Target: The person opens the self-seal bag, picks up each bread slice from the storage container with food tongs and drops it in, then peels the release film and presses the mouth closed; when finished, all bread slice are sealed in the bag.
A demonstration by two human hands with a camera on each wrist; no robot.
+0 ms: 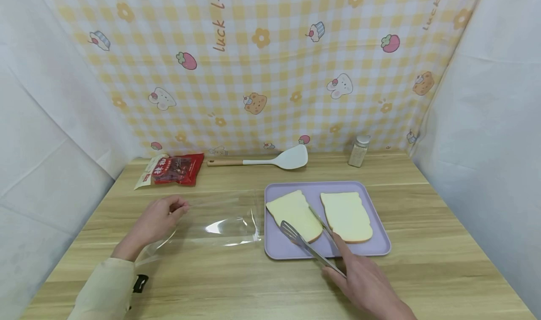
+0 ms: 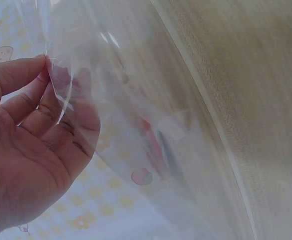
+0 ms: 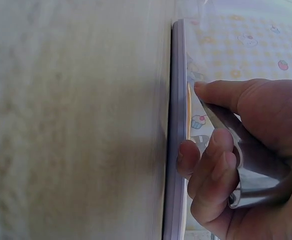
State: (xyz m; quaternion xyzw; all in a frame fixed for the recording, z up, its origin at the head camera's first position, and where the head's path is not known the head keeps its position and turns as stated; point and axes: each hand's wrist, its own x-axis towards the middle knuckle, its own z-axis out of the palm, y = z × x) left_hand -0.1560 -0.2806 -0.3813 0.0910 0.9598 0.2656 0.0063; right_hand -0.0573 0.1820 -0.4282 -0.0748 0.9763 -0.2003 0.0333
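Note:
My left hand (image 1: 158, 221) pinches the edge of a clear plastic bag (image 1: 230, 219) between thumb and fingertips. The bag lies across the table, its far end close to a lilac tray (image 1: 274, 247). In the left wrist view the transparent film (image 2: 150, 145) hangs from the fingertips. Metal tongs (image 1: 314, 254) are gripped in my right hand (image 1: 367, 282), arms spread apart. Their slotted arm reaches the front edge of the left bread slice (image 1: 297, 212); the other arm is at its right side. A second bread slice (image 1: 346, 217) lies to the right on the tray.
At the back left lies a red and cream snack packet (image 1: 177, 169). A white spatula (image 1: 291, 158) with a wooden handle rests along the back. Behind the tray a small shaker jar (image 1: 359, 151) stands near the patterned cloth backdrop (image 1: 274, 66).

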